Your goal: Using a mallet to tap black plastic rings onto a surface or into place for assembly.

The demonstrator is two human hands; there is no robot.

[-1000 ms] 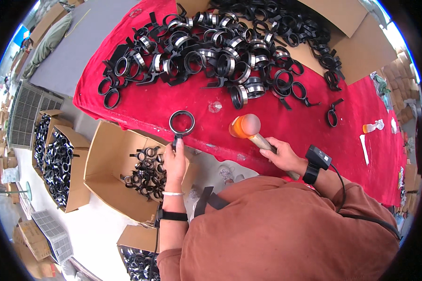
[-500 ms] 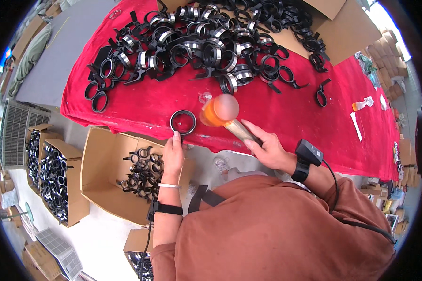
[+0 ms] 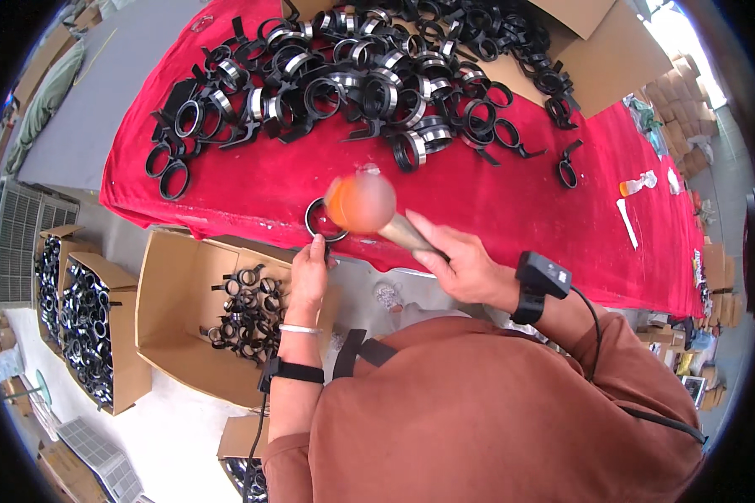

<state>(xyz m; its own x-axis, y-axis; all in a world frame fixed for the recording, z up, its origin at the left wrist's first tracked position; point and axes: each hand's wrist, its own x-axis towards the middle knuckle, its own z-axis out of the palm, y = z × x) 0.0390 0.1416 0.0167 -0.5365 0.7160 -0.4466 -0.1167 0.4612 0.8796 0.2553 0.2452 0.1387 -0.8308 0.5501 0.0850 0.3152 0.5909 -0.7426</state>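
Observation:
My left hand [image 3: 309, 275] grips a black ring [image 3: 309, 222] by its short tab, at the near edge of the red-covered table [image 3: 252, 189]. The ring lies flat on the cloth. In my right hand [image 3: 461, 261] is the wooden handle of a mallet [image 3: 359, 204], whose orange head is blurred by motion. That head hangs over the ring's right side and hides part of it; whether they touch, I cannot tell. Beyond both hands is a heap of black rings with tabs [image 3: 327, 92], several with silver metal bands.
Below the table edge on the left stands an open cardboard box [image 3: 176, 335] with several rings inside. Boxes of black rings [image 3: 130, 352] stand further left. One loose ring [image 3: 568, 174] and an orange-and-clear object [image 3: 633, 186] lie at the table's right. Another carton [image 3: 617, 59] sits at the back.
The mallet in my right hand has swung left, from beside the ring to over its right part. My left hand keeps its hold on the ring. The whole view has shifted slightly.

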